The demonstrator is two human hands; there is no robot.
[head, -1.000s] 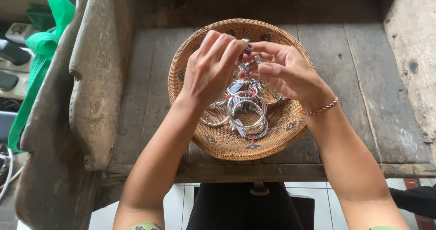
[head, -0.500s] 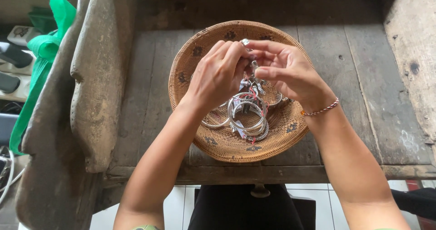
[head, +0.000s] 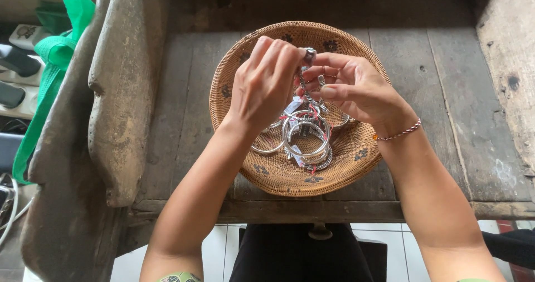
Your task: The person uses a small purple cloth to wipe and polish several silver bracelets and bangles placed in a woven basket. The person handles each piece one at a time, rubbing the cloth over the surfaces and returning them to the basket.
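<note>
A round woven basket (head: 278, 176) lies on a weathered wooden table (head: 446, 92). Inside it rest several silver bangles (head: 305, 137) with small tags and red threads. Both my hands hover over the basket. My left hand (head: 267, 81) pinches a small silver ring (head: 308, 54) at its fingertips. My right hand (head: 356, 87), with a red-and-white string bracelet on the wrist, touches the same piece and the thin chain or thread hanging below it.
A carved, worn wooden piece (head: 120, 92) stands along the table's left side. A green mesh bag (head: 53, 53) hangs further left, above cluttered items. The table's front edge (head: 345, 209) is near my body; white floor tiles show below.
My hands have risen slightly and drawn together, with the left fingertips now lifting the small silver ring above the bangles. The basket has not moved.
</note>
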